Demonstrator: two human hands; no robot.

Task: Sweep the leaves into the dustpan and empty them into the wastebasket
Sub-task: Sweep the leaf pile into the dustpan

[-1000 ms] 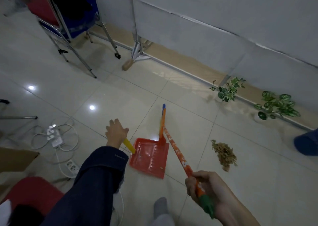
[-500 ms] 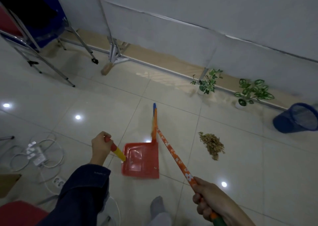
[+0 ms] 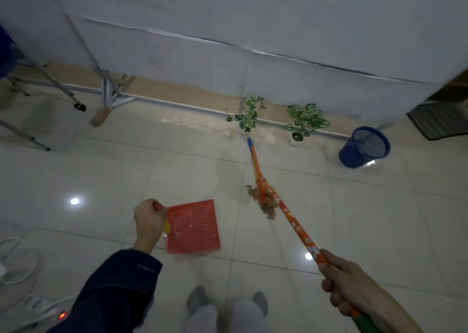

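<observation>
Head view: left hand (image 3: 149,218) is wrapped around the yellow-and-red handle of the red dustpan (image 3: 192,226); the pan lies flat on the tiled floor (image 3: 101,175), directly right of that hand; right hand (image 3: 354,289) is clenched on the orange flowered shaft of the broom (image 3: 291,221), near its green end; the shaft runs up and left from that hand, across the pile of dry leaves (image 3: 263,201); the leaves lie just right of the dustpan's far corner, apart from it, and well ahead of the right hand; the blue mesh wastebasket (image 3: 364,147) stands farther right, near the wall, beside two potted plants (image 3: 304,122).
</observation>
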